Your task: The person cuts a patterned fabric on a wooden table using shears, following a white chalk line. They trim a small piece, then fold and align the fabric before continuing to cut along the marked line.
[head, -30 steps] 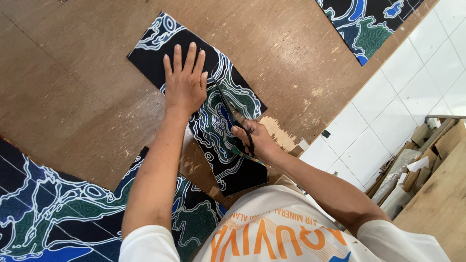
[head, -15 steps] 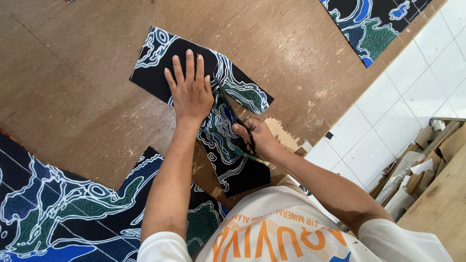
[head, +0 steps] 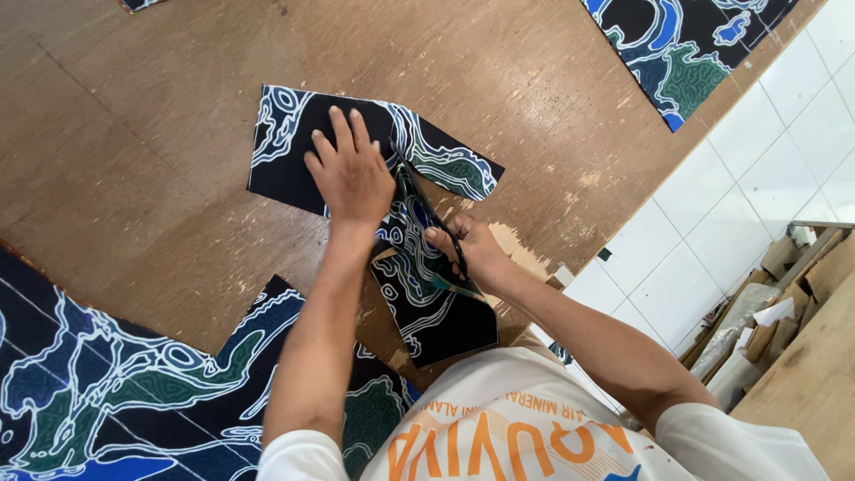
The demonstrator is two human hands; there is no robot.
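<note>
My right hand (head: 472, 254) sits nearest to me, fingers clenched through the handles of the scissors (head: 436, 227). Their blades run up and away from me, tips toward the top left, lying on the cloth piece (head: 392, 214) just beside my left hand (head: 354, 174). Whether the blades are parted I cannot tell; they look nearly closed.

The cloth piece is a dark strip with white, blue and green swirls. Its long axis bends: 1 leg runs from just in front of my chest up to the scissors, the other turns left and lies flat across the board (head: 160, 134) under my left palm. So the cloth lies ahead and left of the scissors' grip, and the blades point along the near leg toward the bend.

My left hand is spread flat, grasping nothing, pressing the cloth down, fingers pointing away from me. It touches the cloth right at the blade tips, so it is the nearer hand to the far leg.

Room: to the right the board's edge is close, with white tiles (head: 712, 223) below it. Left and beyond the cloth there is bare board. A larger cloth sheet (head: 134, 392) lies near left, another sheet (head: 686, 53) far right, both apart from my piece.
</note>
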